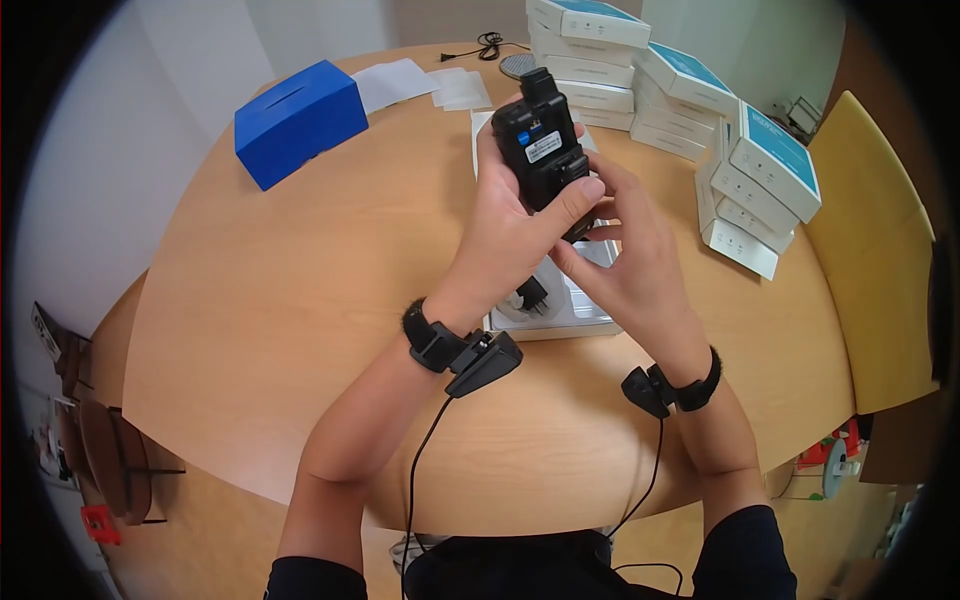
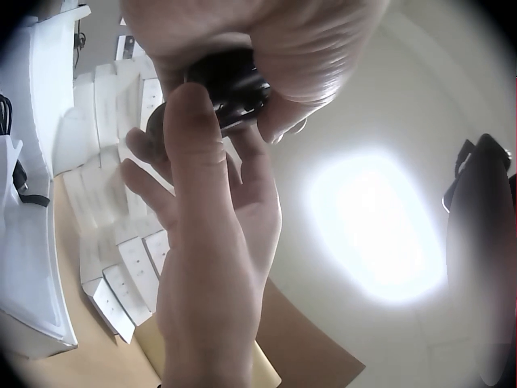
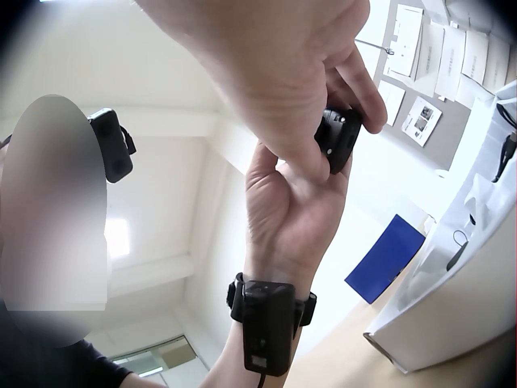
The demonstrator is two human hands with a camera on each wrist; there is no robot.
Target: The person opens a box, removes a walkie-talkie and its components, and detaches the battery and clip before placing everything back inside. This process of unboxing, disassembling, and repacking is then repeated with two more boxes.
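A black handheld device [image 1: 545, 150] with a white label is held up over an opened white box [image 1: 560, 325]. The left hand [image 1: 505, 225] grips it from the left side, its thumb across the lower part. On the right, the right hand [image 1: 640, 260] holds the device's lower end between thumb and fingers. Inside the box, below the hands, lies a black plug [image 1: 532, 293] beside a clear bag. In the left wrist view the device [image 2: 230, 81] is partly covered by the hands; in the right wrist view one end of the device [image 3: 339, 139] shows between the fingers.
Stacks of white boxes [image 1: 590, 72] stand at the back and right [image 1: 765, 180]. A blue box [image 1: 300, 120] sits at the back left, beside white papers [image 1: 398, 84]. A black cable [image 1: 487, 46] lies at the far edge. A yellow chair back [image 1: 870, 250] borders the table's right.
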